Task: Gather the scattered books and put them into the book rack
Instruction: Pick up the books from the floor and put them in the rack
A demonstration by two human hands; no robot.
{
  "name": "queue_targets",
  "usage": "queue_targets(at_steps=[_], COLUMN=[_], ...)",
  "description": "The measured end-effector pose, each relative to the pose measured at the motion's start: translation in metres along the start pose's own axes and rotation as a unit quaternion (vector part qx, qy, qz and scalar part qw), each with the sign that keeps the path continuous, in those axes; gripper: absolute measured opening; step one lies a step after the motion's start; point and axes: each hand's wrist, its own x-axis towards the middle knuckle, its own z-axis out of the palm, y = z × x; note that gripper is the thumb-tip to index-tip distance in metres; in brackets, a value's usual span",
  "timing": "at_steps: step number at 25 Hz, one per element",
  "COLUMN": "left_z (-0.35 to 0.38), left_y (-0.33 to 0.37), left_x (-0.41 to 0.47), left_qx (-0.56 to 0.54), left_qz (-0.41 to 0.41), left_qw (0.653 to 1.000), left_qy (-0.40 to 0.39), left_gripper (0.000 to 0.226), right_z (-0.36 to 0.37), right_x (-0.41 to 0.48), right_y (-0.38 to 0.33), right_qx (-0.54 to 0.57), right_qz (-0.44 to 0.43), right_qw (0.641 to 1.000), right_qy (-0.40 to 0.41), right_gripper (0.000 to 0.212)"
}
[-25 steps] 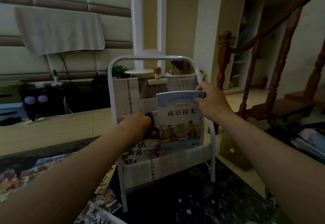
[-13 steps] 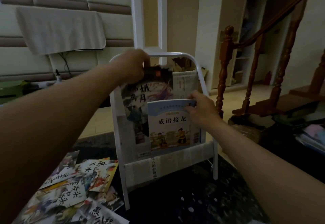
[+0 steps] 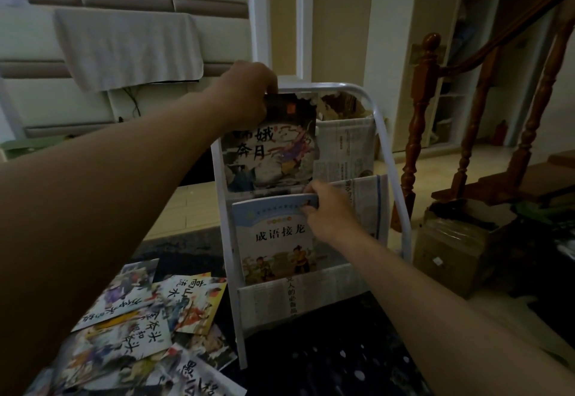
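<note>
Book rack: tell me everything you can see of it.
The book rack is a white tubular frame, metal by its look, with rounded top corners, standing upright on a dark speckled surface. Its two tiers are lined with newspaper. A dark picture book stands in the upper tier, gripped at its top by the left hand; a pale blue book sits in the lower pocket, its top edge pinched by the right hand. Left of its foot lie scattered books.

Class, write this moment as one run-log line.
left hand: holds dark picture book at upper tier of rack | right hand: pinches blue book in lower pocket | loose books: on table left of rack
</note>
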Motion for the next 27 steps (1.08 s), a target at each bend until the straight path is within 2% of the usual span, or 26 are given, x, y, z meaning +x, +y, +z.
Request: queue_targets(at_steps=[7,11,17,21,25,27], left_z=[0.024,0.032,0.057,0.073,0.072,0.071], left_y=[-0.003,-0.002,-0.009,-0.017,-0.016,-0.014], left_x=[0.004,0.006,-0.004,-0.007,-0.005,-0.007], left_qx=[0.01,0.054,0.052,0.097,0.16,0.193], left_qz=[0.001,-0.005,-0.033,-0.057,-0.042,-0.032], left_qw=[1.0,0.998,0.993,0.984,0.977,0.973], left_qy=[-0.011,-0.012,-0.102,-0.135,-0.131,-0.12], left_gripper=[0.025,0.024,0.026,0.03,0.028,0.027], right_z=[0.007,0.004,0.004,0.005,0.012,0.017], right_x=[0.003,0.007,0.009,0.006,-0.001,-0.005], right_y=[-0.001,0.0,0.006,0.01,0.007,0.007], right_qx=[-0.016,-0.024,-0.022,-0.035,-0.045,-0.02], right_qz=[-0.001,-0.01,-0.019,-0.033,-0.033,0.002], right_qw=[1.0,1.0,0.999,0.999,0.998,0.998], right_qy=[0.014,-0.008,-0.015,-0.014,0.041,0.064], right_gripper=[0.009,0.008,0.009,0.017,0.019,0.025])
